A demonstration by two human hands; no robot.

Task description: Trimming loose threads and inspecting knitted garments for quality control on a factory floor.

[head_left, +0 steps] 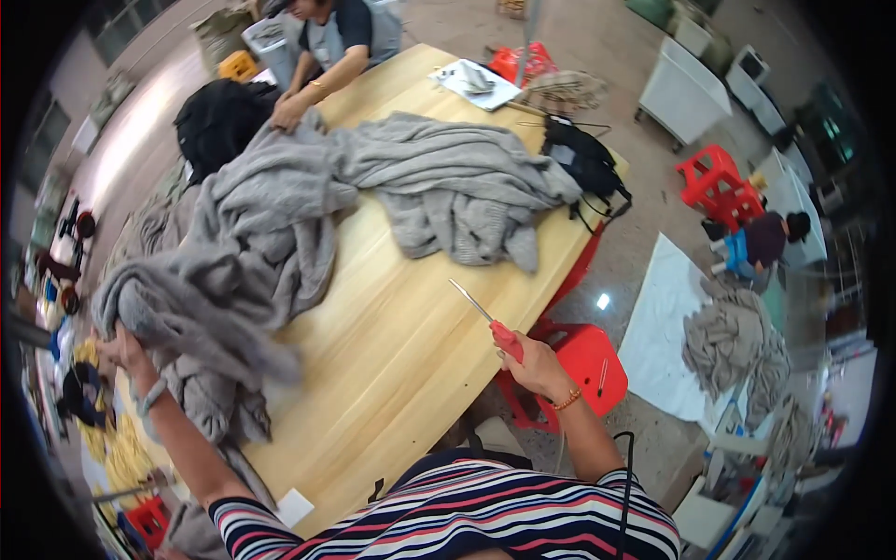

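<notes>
Tool (504, 336), red-handled — long axis kinda diagonal, pointing away and leftward over the table (383, 327) — clenched in right hand (530, 364); left hand (123, 355) gripping grey knit (191, 299).

- Head view: looks steeply down from just above the wearer's striped shirt (467, 509), seen at the lower edge.
- It faces across the counter (392, 345), which runs aslant toward upper right.
- Left hand (124, 352) and right hand (539, 365) are near; a co-worker (338, 42) is farther off, at the top.
- Wide fisheye: corners go black.
</notes>
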